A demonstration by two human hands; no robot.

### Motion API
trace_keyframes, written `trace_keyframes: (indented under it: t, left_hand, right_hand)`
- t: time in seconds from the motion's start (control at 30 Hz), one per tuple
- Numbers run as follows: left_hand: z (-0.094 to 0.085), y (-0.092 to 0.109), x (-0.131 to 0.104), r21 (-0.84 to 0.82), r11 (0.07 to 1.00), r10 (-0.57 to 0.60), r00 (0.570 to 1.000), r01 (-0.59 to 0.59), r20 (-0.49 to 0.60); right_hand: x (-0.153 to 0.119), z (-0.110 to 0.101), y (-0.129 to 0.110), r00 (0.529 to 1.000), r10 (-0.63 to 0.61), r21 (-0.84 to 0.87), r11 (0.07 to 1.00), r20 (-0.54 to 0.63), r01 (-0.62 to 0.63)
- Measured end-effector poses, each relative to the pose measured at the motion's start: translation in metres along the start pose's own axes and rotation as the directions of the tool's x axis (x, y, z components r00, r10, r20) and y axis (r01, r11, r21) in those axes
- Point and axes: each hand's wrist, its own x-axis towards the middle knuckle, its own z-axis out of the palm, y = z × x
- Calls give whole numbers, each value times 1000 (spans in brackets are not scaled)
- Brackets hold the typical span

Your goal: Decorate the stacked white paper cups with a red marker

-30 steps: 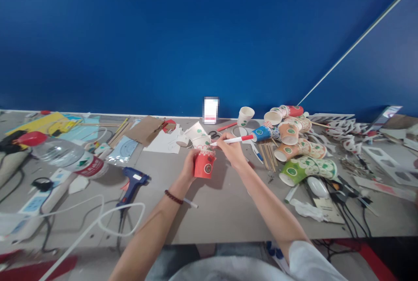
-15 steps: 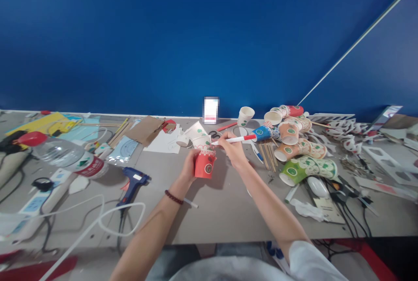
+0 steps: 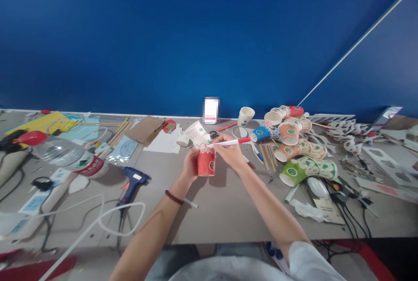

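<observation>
A paper cup, red below with a white patterned upper part, is held above the grey table by my left hand, its fingers wrapped round the cup's left side. My right hand grips a white marker with a red end. The marker's tip points left and meets or nearly meets the white upper part of the cup. White cups with green marks lie just behind the held cup. A dark bead bracelet is on my left wrist.
Stacked coloured cups lie to the right, beside thin wooden sticks. At the left are a blue glue gun, a plastic bottle and a power strip. A white cup stands near the blue wall.
The red cup has turned in my left hand, its round emblem now further right. My right hand and the marker have shifted slightly left and tilted a little.
</observation>
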Motion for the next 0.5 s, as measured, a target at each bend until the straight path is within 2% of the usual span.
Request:
trace_keyframes:
  t: [0.27, 0.5]
  left_hand:
    - [2, -1, 0, 23, 998, 59, 998, -59, -7]
    - [0, -4, 2, 43, 990, 133, 991, -133, 5]
  right_hand:
    - [0, -1, 0, 1000, -22, -55, 998, 7, 22]
    - [-1, -5, -6, 999, 11, -76, 997, 40, -8]
